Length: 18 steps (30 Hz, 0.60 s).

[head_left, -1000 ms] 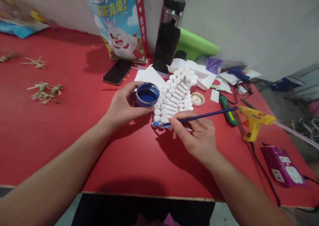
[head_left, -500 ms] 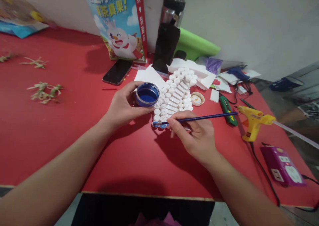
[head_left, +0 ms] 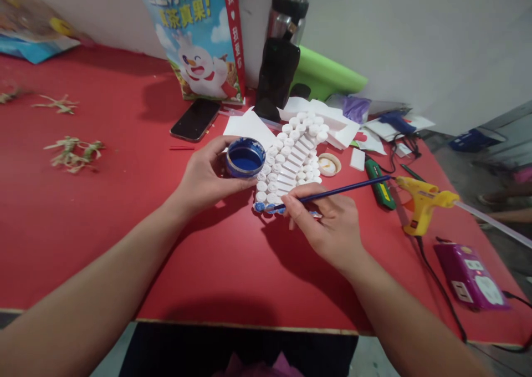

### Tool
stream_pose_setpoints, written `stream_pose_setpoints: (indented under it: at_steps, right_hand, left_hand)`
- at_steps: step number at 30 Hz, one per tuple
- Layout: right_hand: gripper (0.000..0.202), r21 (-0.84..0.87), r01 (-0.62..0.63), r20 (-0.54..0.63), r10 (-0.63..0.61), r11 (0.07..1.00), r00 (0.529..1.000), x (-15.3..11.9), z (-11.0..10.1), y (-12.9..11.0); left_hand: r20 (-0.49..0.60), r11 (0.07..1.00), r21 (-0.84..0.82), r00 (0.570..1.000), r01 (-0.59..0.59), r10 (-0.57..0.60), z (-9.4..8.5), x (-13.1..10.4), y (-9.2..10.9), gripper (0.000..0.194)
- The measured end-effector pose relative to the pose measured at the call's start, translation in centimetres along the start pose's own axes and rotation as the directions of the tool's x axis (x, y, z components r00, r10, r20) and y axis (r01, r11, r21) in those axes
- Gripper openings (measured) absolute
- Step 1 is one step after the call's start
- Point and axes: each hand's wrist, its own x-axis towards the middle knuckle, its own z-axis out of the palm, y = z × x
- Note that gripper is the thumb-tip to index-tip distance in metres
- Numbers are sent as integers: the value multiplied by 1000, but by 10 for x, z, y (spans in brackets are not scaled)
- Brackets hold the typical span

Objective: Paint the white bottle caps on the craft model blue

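My left hand is closed around a small round jar of blue paint, its open mouth tipped toward me. A slim blue paintbrush is pinched in my right hand, its tip low at the front edge of a white craft model. That model is built of rolled white discs with a stair-like strip of pale slats running up its middle. Several discs along its front row carry blue paint. My right fingers cover part of the front right of the model.
On the red table at right lie a yellow glue gun, a green utility knife and a purple power socket box with cables. A jar lid, phone and printed bag stand behind. Straw pieces lie left.
The brush tip has shifted slightly right along the front row, away from the leftmost blue disc, and the handle tilts up more. My left hand and the jar stay nearly still.
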Motion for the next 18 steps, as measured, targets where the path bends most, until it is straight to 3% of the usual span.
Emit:
stream_pose_setpoints:
  at_steps: [18]
  right_hand:
    - [15, -15, 13, 29, -13, 1000, 1000, 0, -1, -3]
  left_hand:
    - [15, 1000, -9, 1000, 9, -9, 0, 1, -1, 77]
